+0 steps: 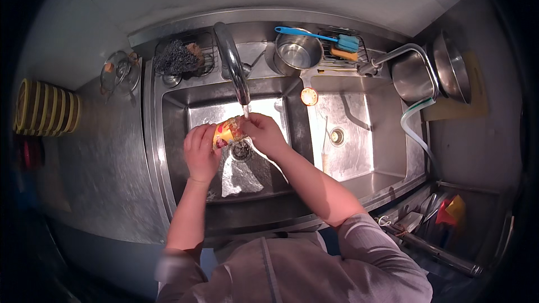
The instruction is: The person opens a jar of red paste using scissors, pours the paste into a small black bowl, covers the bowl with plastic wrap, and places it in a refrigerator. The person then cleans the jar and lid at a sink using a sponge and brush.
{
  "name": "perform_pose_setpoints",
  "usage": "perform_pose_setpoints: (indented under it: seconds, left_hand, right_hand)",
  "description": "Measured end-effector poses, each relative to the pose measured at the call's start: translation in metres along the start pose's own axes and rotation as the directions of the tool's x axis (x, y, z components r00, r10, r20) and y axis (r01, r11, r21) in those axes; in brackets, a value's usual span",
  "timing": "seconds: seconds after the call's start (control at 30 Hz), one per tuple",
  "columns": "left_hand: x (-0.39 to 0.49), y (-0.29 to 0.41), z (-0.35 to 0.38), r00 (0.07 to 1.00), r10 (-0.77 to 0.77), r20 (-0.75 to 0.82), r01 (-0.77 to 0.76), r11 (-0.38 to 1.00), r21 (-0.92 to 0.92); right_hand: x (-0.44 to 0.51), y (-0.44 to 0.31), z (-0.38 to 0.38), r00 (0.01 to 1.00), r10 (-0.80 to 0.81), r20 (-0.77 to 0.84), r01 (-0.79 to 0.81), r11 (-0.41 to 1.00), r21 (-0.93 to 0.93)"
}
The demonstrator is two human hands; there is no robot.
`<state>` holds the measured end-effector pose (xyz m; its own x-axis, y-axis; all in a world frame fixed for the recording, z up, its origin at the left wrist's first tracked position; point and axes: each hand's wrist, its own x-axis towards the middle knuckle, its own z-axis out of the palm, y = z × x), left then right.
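Note:
My left hand (202, 151) grips one end of a small jar-like container (225, 134) with a yellow printed label. Its other end is at my right hand (265, 134), whose fingers close around that part and partly hide it. The container lies tilted in the air above the left steel basin (174, 113), directly beneath the curved chrome tap (240, 71). A thin stream of water (246, 111) falls from the spout onto the container and right fingers. Below them is the basin's drain (241, 152). A round orange-rimmed lid (309, 97) rests on the divider between the basins.
Behind the basins stand a steel pot (290, 61) with a blue-handled brush (307, 33) across it, an orange sponge (343, 53) and dark scouring wool (174, 59). A second tap (414, 48) with a hose (408, 122) overhangs the right. Striped stacked containers (48, 109) stand left.

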<state>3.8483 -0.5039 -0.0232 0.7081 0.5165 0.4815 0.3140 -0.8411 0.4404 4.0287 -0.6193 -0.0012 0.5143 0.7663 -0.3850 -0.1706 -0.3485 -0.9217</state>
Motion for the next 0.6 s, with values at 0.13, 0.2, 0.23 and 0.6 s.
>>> perform_pose_setpoints:
  seconds: [0.13,0.2,0.23,0.6]
  left_hand:
    - [0.01,0.019,0.003,0.977,-0.088,0.194,0.106,0.991,-0.081]
    - [0.015,0.031,0.01,0.928,-0.142,0.346,0.181,0.98,-0.084]
    - [0.008,0.027,0.022,0.867,-0.214,0.449,0.255,0.966,-0.031]
    - [0.007,0.014,0.124,0.615,-0.156,0.773,0.683,0.596,-0.423]
  right_hand:
    - [0.004,-0.001,-0.01,1.0,-0.002,-0.015,0.0,0.995,-0.103]
    - [0.007,0.02,-0.021,0.997,-0.07,0.042,0.076,0.984,-0.163]
    - [0.004,0.025,-0.018,0.995,-0.094,0.03,0.098,0.952,-0.289]
    - [0.035,0.005,-0.152,0.911,-0.413,-0.014,0.303,0.69,-0.657]
